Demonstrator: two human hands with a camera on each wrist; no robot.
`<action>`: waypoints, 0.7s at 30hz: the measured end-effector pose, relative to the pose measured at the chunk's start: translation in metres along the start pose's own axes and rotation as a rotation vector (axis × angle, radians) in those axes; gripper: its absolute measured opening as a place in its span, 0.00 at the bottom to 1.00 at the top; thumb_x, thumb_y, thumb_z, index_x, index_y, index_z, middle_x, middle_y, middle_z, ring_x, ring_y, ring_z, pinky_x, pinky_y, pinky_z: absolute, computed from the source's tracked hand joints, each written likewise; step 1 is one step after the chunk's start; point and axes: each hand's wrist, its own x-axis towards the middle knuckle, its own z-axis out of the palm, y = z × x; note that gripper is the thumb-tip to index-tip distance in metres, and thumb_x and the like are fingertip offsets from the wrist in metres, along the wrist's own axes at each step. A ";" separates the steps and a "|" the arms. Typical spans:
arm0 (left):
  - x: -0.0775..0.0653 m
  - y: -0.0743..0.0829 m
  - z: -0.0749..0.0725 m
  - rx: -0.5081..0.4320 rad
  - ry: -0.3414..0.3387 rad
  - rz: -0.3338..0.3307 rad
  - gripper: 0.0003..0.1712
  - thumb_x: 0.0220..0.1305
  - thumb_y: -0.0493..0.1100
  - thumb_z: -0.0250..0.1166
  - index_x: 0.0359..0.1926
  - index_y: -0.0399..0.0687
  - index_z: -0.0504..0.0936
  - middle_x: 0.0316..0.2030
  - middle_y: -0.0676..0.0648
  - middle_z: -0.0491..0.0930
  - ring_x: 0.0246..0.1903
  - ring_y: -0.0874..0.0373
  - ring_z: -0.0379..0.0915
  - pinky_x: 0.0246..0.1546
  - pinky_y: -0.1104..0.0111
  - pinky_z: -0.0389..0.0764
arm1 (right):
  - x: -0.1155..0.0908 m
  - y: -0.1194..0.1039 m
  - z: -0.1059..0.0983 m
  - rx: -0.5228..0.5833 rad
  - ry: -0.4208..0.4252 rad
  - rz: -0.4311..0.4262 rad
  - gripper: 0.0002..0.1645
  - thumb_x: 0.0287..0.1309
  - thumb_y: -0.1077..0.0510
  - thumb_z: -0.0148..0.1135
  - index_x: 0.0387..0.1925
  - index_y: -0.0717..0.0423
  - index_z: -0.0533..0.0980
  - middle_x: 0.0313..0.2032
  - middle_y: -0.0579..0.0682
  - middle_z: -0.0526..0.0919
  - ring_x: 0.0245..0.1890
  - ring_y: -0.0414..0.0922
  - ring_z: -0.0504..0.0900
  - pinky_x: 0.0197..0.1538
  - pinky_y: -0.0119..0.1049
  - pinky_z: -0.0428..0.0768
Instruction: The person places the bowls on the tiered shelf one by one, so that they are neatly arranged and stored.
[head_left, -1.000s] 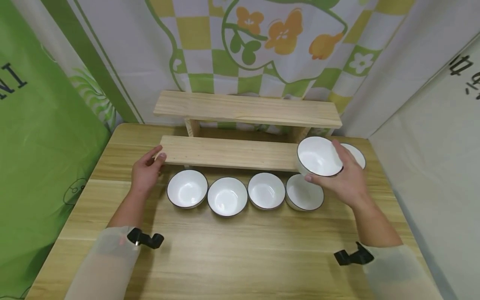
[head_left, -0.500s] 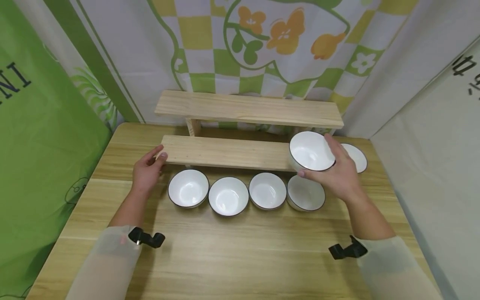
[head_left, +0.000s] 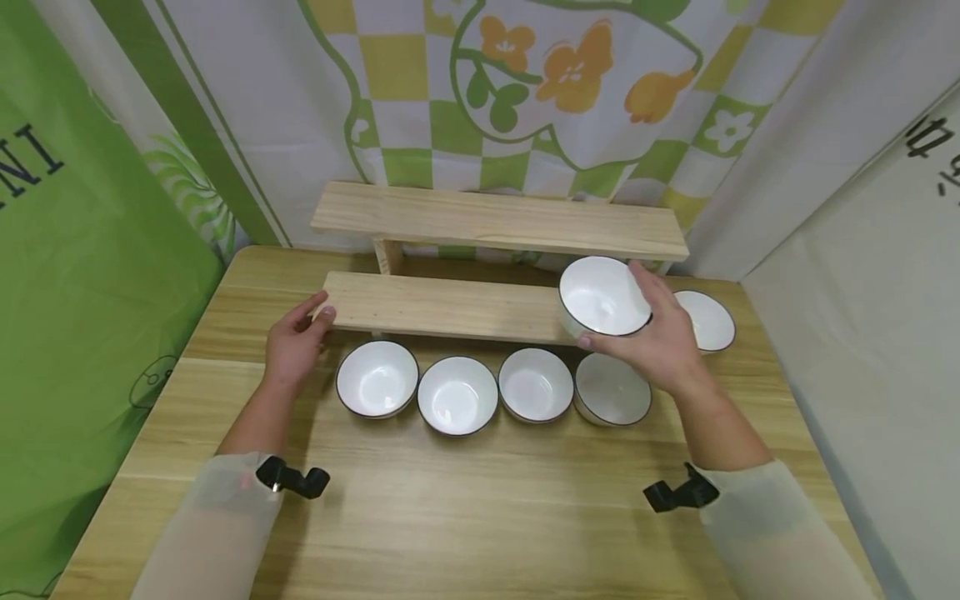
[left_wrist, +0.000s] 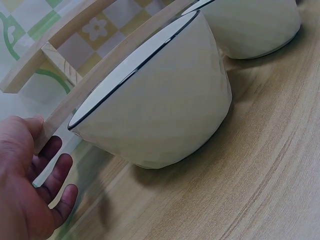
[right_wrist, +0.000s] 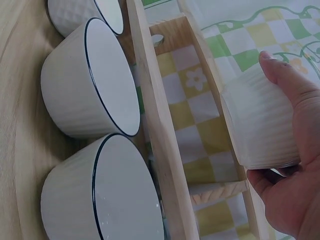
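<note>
My right hand (head_left: 666, 340) grips a white bowl (head_left: 602, 293) with a thin dark rim, thumb and fingers on opposite sides. That bowl is held above the right part of the lower shelf board; in the right wrist view its ribbed outer wall (right_wrist: 260, 120) shows. At the board's left end, my left hand (head_left: 295, 340) pinches the two-tier wooden shelf (head_left: 442, 307) between thumb and index finger, its other fingers loosely bent. Several similar bowls stand in a row before the shelf, among them the leftmost bowl (head_left: 377, 379) and the rightmost bowl (head_left: 612, 389).
Another white bowl (head_left: 705, 321) stands on the table right of the shelf, partly behind my right hand. The upper board (head_left: 495, 217) lies behind and above the lower one. A patterned curtain (head_left: 405, 100) hangs behind the wooden table (head_left: 465, 517).
My right hand has moved left with its bowl, from the lower board's right end to further over the board. The left hand keeps its place at the board's left end.
</note>
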 end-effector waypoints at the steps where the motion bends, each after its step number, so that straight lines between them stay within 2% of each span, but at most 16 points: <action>1: 0.000 0.000 0.000 -0.003 -0.002 0.000 0.30 0.70 0.57 0.69 0.70 0.59 0.79 0.36 0.60 0.83 0.37 0.62 0.80 0.31 0.74 0.80 | 0.001 -0.001 0.001 0.002 0.001 -0.003 0.77 0.35 0.38 0.89 0.83 0.45 0.53 0.79 0.56 0.57 0.76 0.63 0.58 0.73 0.66 0.59; 9: 0.000 -0.002 0.000 -0.032 -0.002 0.013 0.30 0.69 0.56 0.70 0.69 0.57 0.79 0.34 0.61 0.84 0.35 0.63 0.80 0.30 0.74 0.80 | 0.007 -0.009 0.009 0.024 0.004 -0.025 0.76 0.34 0.38 0.90 0.82 0.46 0.56 0.78 0.55 0.59 0.76 0.61 0.60 0.73 0.63 0.61; 14: -0.001 -0.001 0.001 -0.045 0.001 0.019 0.30 0.69 0.55 0.71 0.69 0.56 0.80 0.35 0.61 0.84 0.36 0.63 0.80 0.31 0.74 0.80 | 0.012 -0.015 0.011 0.040 -0.009 -0.035 0.75 0.34 0.37 0.89 0.82 0.43 0.57 0.78 0.53 0.60 0.73 0.61 0.63 0.71 0.64 0.64; 21: -0.002 -0.001 0.001 -0.037 0.006 0.029 0.30 0.69 0.56 0.70 0.69 0.57 0.80 0.36 0.61 0.84 0.36 0.64 0.80 0.33 0.74 0.81 | 0.019 -0.022 0.015 0.038 -0.028 -0.049 0.75 0.35 0.38 0.89 0.82 0.43 0.55 0.79 0.53 0.58 0.76 0.60 0.60 0.72 0.62 0.62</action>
